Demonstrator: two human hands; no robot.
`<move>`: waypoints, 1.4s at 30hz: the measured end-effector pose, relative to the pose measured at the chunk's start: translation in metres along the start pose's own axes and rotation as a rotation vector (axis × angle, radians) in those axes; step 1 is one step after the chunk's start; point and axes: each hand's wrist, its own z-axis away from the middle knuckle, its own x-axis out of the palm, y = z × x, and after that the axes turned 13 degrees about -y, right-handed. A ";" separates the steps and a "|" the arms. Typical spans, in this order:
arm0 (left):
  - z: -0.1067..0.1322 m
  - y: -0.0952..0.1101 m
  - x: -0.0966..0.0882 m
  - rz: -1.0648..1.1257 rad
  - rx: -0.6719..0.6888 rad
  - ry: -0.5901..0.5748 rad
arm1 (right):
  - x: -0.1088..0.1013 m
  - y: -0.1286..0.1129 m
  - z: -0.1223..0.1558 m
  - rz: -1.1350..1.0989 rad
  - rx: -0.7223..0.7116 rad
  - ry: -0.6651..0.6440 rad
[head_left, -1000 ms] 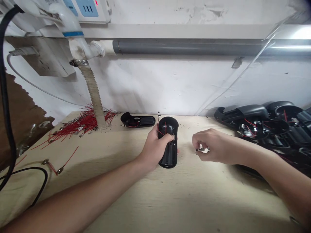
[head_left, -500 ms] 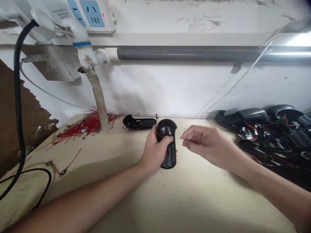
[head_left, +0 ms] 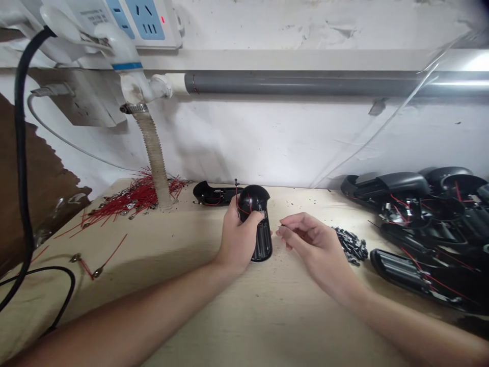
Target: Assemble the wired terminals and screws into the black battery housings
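Two hands meet over the pale wooden table: the left hand is clenched around one black plastic oblong housing resting near the table's middle, and the right hand, just beside it, pinches a tiny dark part. That part could slip from so light a pinch and get lost among the one heap of dark screws. One second black housing lies behind.

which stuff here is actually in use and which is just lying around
In use: left hand gripping shell; right hand pinching tiny part.
Lying about: second shell, red wires, small parts, shell heap, black cable.
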 end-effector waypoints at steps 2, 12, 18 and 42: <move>0.001 0.002 0.001 -0.005 -0.003 -0.025 | -0.004 0.001 -0.003 0.030 -0.038 0.008; 0.004 0.002 0.003 0.031 0.009 -0.195 | -0.005 0.011 -0.002 0.099 -0.113 0.007; 0.004 0.001 0.003 0.027 0.002 -0.234 | -0.006 0.008 -0.004 -0.035 -0.090 0.000; 0.006 0.003 0.005 0.022 -0.004 -0.255 | -0.007 0.007 -0.003 -0.200 0.021 -0.012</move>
